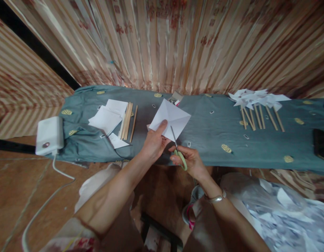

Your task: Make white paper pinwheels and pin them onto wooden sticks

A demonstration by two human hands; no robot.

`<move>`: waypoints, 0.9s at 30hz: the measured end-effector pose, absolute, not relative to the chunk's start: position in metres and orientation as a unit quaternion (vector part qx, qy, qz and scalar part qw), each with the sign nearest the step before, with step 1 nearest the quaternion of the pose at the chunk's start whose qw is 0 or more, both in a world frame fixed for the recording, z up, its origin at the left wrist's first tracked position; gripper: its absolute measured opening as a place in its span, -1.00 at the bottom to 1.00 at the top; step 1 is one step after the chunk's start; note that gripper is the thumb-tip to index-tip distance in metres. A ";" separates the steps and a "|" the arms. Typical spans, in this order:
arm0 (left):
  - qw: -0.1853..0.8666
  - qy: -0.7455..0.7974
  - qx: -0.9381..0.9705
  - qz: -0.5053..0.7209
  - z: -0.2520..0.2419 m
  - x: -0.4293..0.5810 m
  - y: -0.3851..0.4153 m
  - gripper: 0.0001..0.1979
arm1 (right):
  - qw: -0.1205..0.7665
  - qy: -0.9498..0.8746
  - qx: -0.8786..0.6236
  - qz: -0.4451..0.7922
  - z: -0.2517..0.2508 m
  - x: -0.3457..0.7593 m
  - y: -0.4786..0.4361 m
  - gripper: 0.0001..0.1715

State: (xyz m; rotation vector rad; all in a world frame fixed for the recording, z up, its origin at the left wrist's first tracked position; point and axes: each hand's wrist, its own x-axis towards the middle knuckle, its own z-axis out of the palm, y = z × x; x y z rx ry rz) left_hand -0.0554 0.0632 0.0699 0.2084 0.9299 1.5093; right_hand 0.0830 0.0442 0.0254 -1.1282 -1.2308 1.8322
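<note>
A creased square of white paper (174, 117) is pinched in my left hand (155, 140), thumb on top and fingers beneath. Green-handled scissors (180, 157) sit in my right hand (189, 160), its fingers closed round the handles. The blades reach over the paper's lower right part, pointing toward its middle. Behind the paper, partly hidden, is a small open box (177, 97) with small items in it. To the left lie several wooden sticks (128, 120) side by side, next to a stack of white paper squares (106, 118).
Several paper pinwheels (259, 98) on sticks lie at the table's right. A white power bank (49, 135) with a cable is at the left end, a dark phone (321, 144) at the right. A plastic bag of white paper pieces (290, 217) stands lower right. A patterned curtain (167, 45) hangs behind.
</note>
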 end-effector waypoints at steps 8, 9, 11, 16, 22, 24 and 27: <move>0.625 0.422 0.090 0.650 0.072 -0.055 0.063 -0.85 | 0.330 -0.463 -0.435 0.698 0.029 0.082 0.045 -0.52; 0.625 0.422 0.090 0.650 0.073 -0.055 0.063 -0.84 | 0.331 -0.462 -0.436 0.698 0.029 0.081 0.045 -0.51; 0.625 0.421 0.091 0.651 0.073 -0.054 0.063 -0.83 | 0.334 -0.455 -0.437 0.700 0.029 0.081 0.044 -0.50; 0.625 0.416 0.090 0.655 0.071 -0.055 0.063 -0.90 | 0.334 -0.456 -0.436 0.700 0.024 0.081 0.044 -0.53; 0.628 0.416 0.088 0.652 0.073 -0.055 0.061 -0.91 | 0.329 -0.446 -0.435 0.710 0.028 0.080 0.044 -0.52; 0.629 0.419 0.089 0.649 0.073 -0.055 0.061 -0.89 | 0.326 -0.447 -0.442 0.706 0.029 0.080 0.045 -0.51; 0.628 0.418 0.089 0.650 0.073 -0.055 0.062 -0.87 | 0.323 -0.459 -0.442 0.700 0.030 0.081 0.044 -0.52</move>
